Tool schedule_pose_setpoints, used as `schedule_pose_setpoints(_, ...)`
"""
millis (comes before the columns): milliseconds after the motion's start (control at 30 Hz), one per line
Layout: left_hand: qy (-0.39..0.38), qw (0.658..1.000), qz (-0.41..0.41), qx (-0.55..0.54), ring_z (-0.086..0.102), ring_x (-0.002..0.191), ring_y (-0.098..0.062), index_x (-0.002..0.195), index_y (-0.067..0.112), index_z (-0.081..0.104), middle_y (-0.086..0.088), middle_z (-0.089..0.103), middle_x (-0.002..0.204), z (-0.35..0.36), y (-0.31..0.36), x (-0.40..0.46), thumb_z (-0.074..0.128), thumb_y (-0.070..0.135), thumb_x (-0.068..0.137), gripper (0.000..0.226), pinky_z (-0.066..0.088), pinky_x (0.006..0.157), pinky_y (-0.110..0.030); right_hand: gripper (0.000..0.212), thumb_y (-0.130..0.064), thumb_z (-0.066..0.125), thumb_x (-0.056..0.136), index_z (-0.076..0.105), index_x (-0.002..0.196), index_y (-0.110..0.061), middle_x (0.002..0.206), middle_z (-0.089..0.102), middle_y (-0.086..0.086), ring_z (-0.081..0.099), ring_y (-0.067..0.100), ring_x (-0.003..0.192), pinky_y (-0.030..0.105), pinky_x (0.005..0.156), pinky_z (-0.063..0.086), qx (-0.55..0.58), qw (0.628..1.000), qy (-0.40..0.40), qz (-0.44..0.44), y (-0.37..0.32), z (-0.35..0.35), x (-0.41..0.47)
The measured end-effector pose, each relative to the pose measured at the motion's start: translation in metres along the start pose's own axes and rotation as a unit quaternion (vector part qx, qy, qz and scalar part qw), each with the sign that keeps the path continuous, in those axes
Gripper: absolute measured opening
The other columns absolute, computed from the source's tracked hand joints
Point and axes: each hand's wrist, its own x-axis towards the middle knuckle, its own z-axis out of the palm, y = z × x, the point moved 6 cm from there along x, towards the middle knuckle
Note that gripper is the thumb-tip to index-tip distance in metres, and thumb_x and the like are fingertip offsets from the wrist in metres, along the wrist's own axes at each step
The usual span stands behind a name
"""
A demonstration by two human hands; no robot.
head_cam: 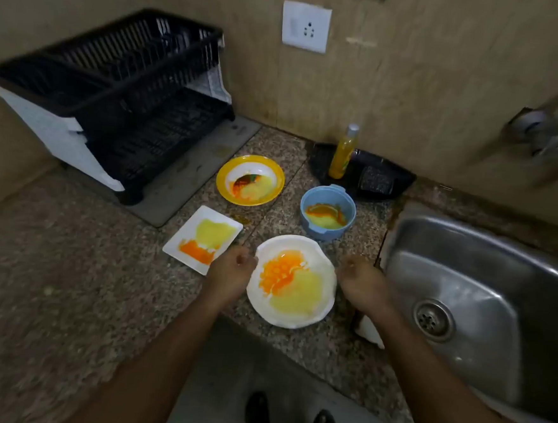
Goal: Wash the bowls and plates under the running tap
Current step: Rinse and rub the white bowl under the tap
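Granite counter (68,279) carried four dirty dishes: two plates, two bowls. I saw the round white plate (292,303) nearest the edge, the rectangular plate (203,239) running diagonally left of it, the yellow bowl (250,179) and blue bowl (327,211) upright behind. My left hand (234,269) and right hand (362,280) flanked the round plate, fingers loosely curled, holding nothing. Sink (483,291) to the right.

Speckled brown-grey granite counter (68,279), L-shaped, running along beige wood-grain laminate walls (395,87). White square wall socket plate (305,26) on the back wall, above the counter's far edge. Below the socket, dark staining along the wall-counter joint. Grey smooth floor (243,374) visible in front of the counter's near edge. Lighting dim, warm, even; no hard shadows. Right part of the wall blurred by motion.
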Motion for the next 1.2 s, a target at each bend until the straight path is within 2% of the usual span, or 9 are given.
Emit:
schedule_pose_setpoints(167,-0.08,0.993,-0.025,0.079,0.06,0.105,-0.027,0.121,0.014,0.061,-0.008,0.064,0.116,0.032,-0.016,0.005,0.051,0.037,0.098,0.034,0.048,0.086,-0.035,0.022,-0.028,0.049,0.096,0.066,0.094,-0.014,0.088,0.065,0.005,0.059,0.021,0.078,0.032,0.066,0.046,-0.033,0.994,-0.105,-0.005,-0.003,0.026,0.003)
schedule_pose_setpoints(433,-0.093,0.992,-0.002,0.082,0.06,0.1,-0.027,0.114,0.009,0.058,-0.011,0.063,0.108,0.041,-0.022,0.001,0.052,0.02,0.097,0.021,0.049,0.081,-0.036,0.017,-0.012,0.05,0.088,0.061,0.075,-0.015,0.065,0.055,0.003,0.052,0.019,0.059,0.029,0.05,0.035,-0.016,0.996,-0.089,-0.018,0.0,0.018,-0.008)
schedule_pose_setpoints(500,-0.093,0.994,0.001,0.057,0.061,0.099,-0.025,0.115,0.01,0.058,-0.009,0.063,0.108,0.046,-0.014,-0.004,0.051,0.019,0.097,0.021,0.048,0.081,-0.035,0.017,-0.015,0.051,0.088,0.066,0.082,-0.007,0.07,0.063,0.009,0.059,0.022,0.063,0.034,0.052,0.043,-0.007,0.997,-0.077,-0.007,0.011,0.007,-0.012)
schedule_pose_setpoints(700,-0.107,0.994,0.031,-0.019,0.06,0.086,-0.017,0.106,0.018,0.05,0.0,0.06,0.093,0.094,0.061,-0.002,0.045,0.028,0.101,0.012,0.046,0.068,-0.03,0.021,-0.018,0.056,0.085,0.068,0.09,-0.001,0.076,0.07,0.014,0.067,0.026,0.066,0.046,0.062,0.057,0.076,0.997,-0.005,0.031,0.06,-0.061,-0.018)
schedule_pose_setpoints(800,-0.117,0.989,0.065,-0.067,0.063,0.094,-0.02,0.116,0.016,0.05,-0.002,0.063,0.102,0.134,0.107,-0.001,0.043,0.035,0.102,0.025,0.051,0.08,-0.036,0.016,-0.013,0.056,0.085,0.066,0.079,-0.003,0.07,0.068,0.009,0.066,0.017,0.059,0.03,0.052,0.056,0.103,0.993,0.027,0.044,0.089,-0.107,-0.017)
schedule_pose_setpoints(900,-0.11,0.989,0.081,-0.053,0.061,0.089,-0.022,0.106,0.013,0.05,-0.001,0.06,0.092,0.175,0.149,0.001,0.038,0.035,0.104,0.025,0.045,0.073,-0.032,0.015,-0.011,0.057,0.087,0.067,0.078,-0.006,0.066,0.066,0.002,0.06,0.005,0.055,0.01,0.044,0.041,0.117,0.99,0.059,0.057,0.117,-0.153,-0.013)
schedule_pose_setpoints(1033,-0.105,0.989,0.099,-0.026,0.058,0.089,-0.025,0.096,0.017,0.056,-0.006,0.061,0.092,0.22,0.197,0.014,0.036,0.034,0.105,0.028,0.045,0.078,-0.034,0.021,-0.023,0.057,0.095,0.072,0.087,-0.011,0.073,0.073,0.006,0.069,0.014,0.061,0.024,0.055,0.055,0.184,0.979,0.056,0.067,0.155,-0.201,0.001)
schedule_pose_setpoints(1100,-0.095,0.988,0.123,-0.011,0.059,0.09,-0.026,0.094,0.018,0.057,-0.007,0.062,0.093,0.234,0.218,0.022,0.036,0.033,0.104,0.028,0.045,0.079,-0.034,0.022,-0.026,0.054,0.098,0.071,0.087,-0.016,0.08,0.073,0.007,0.069,0.02,0.069,0.019,0.054,0.05,0.229,0.963,0.109,0.09,0.173,-0.231,0.008)
schedule_pose_setpoints(1200,-0.096,0.979,0.181,0.0,0.057,0.079,-0.021,0.084,0.018,0.054,-0.003,0.058,0.08,0.253,0.251,0.03,0.037,0.03,0.104,0.029,0.036,0.066,-0.03,0.018,-0.035,0.05,0.098,0.061,0.105,-0.023,0.101,0.07,0.008,0.064,0.031,0.093,0.03,0.072,0.046,0.181,0.913,0.34,0.131,0.194,-0.302,0.012)
